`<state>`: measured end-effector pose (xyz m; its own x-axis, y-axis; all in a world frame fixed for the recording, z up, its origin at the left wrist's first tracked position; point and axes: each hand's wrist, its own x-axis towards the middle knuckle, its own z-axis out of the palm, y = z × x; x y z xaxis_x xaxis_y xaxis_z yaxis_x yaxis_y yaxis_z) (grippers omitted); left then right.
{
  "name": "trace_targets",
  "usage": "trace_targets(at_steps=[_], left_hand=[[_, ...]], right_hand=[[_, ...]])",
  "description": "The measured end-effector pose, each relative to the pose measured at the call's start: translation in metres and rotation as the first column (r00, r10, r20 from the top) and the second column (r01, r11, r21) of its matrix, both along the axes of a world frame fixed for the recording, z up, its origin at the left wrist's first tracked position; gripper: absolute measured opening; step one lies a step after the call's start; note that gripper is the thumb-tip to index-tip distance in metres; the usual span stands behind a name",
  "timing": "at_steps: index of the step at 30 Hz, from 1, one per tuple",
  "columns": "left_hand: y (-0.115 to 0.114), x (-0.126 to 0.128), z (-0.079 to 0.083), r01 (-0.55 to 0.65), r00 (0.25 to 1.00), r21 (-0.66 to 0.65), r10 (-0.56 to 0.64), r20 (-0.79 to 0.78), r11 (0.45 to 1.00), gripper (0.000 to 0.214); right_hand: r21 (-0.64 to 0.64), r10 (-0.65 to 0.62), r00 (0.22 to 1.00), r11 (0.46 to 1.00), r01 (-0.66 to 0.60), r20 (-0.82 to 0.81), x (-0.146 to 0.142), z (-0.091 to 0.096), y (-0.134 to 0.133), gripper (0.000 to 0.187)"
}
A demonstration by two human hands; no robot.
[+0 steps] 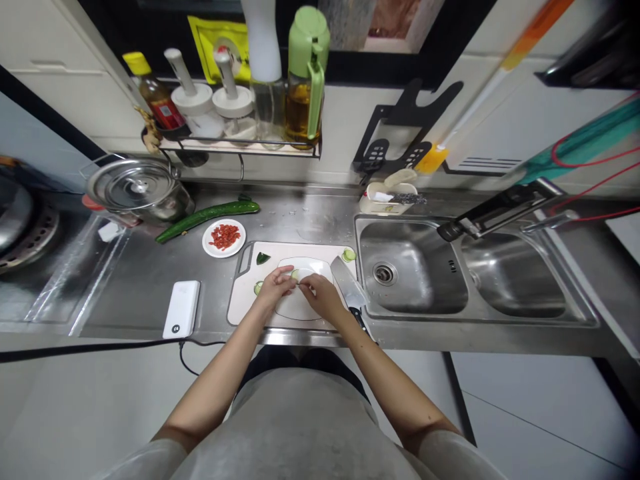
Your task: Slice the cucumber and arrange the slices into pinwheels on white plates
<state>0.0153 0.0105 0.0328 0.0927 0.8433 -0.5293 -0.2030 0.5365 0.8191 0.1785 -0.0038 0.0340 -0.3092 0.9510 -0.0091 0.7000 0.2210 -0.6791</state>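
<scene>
My left hand [274, 287] and my right hand [321, 295] meet over a white plate [313, 267] that lies on a pale cutting board [245, 297]. Both pinch at a thin cucumber slice [295, 274] held between their fingertips above the plate. Other cucumber slices lie on the board, one [258, 287] beside my left hand and one [349, 254] at its far right corner. A dark green cucumber end piece [263, 258] rests at the board's far left. A knife [349, 285] lies along the board's right edge, next to my right wrist.
A whole cucumber [207, 218] and a small plate of red pieces [224, 237] lie behind the board. A white power bank [181, 309] sits left, a lidded pot [135, 188] farther left. A double sink [415, 273] is right. Bottles stand on a wall rack [240, 143].
</scene>
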Motion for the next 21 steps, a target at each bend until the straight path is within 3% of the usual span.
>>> trace_targets(at_steps=[4, 8, 15, 18, 21], left_hand=[[0.018, 0.011, -0.026, 0.018, 0.999, 0.021, -0.018, -0.028, 1.0, 0.062], [0.033, 0.02, -0.041, 0.028, 0.999, 0.07, -0.025, -0.043, 0.997, 0.064], [0.049, 0.026, -0.058, 0.06, 0.976, 0.188, -0.018, -0.217, 0.98, 0.052], [0.052, 0.026, -0.058, 0.126, 0.913, 0.241, -0.017, -0.408, 0.962, 0.045], [0.053, 0.026, -0.056, 0.24, 0.8, 0.27, -0.033, -0.599, 0.932, 0.041]], right_hand=[[-0.064, -0.028, 0.999, 0.997, 0.03, 0.031, 0.007, -0.019, 0.013, 0.016], [-0.083, -0.035, 0.997, 0.996, 0.042, 0.075, 0.011, -0.035, 0.028, 0.015], [-0.119, -0.056, 0.979, 0.99, 0.081, 0.196, 0.009, -0.037, 0.043, 0.018], [-0.146, -0.09, 0.962, 0.981, 0.13, 0.257, 0.007, -0.035, 0.045, 0.019], [-0.165, -0.107, 0.949, 0.973, 0.162, 0.297, 0.005, -0.037, 0.045, 0.019]])
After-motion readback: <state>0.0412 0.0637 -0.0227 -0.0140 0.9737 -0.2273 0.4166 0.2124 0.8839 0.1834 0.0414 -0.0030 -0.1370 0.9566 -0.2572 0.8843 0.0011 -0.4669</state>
